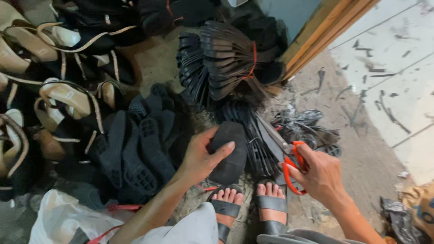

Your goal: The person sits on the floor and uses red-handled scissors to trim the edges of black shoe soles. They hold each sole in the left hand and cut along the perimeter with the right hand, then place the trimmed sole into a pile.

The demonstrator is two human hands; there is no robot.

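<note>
While I watch through the head camera, my left hand (199, 156) clasps a black rubber shoe sole (229, 151), thumb laid across its upper face and fingers curled behind it, holding it upright just above my sandalled feet (247, 205). My right hand (318, 174) is clenched through the orange loops of a pair of steel-bladed scissors (285, 156), whose blades point up and left, their tips near the right edge of the sole; I cannot tell whether they touch it. Both feet rest on a dusty concrete floor (361, 158) strewn with black offcuts (303, 126). Behind the sole stands a fanned bundle of black soles tied with red cord (226, 58), close to a wooden door frame (325, 31). Towards the left edge of the floor lies a heap of loose black soles (140, 140), and beyond it a pile of beige strappy sandals (54, 90). At the lower left corner sits a white plastic bag (63, 219).
</note>
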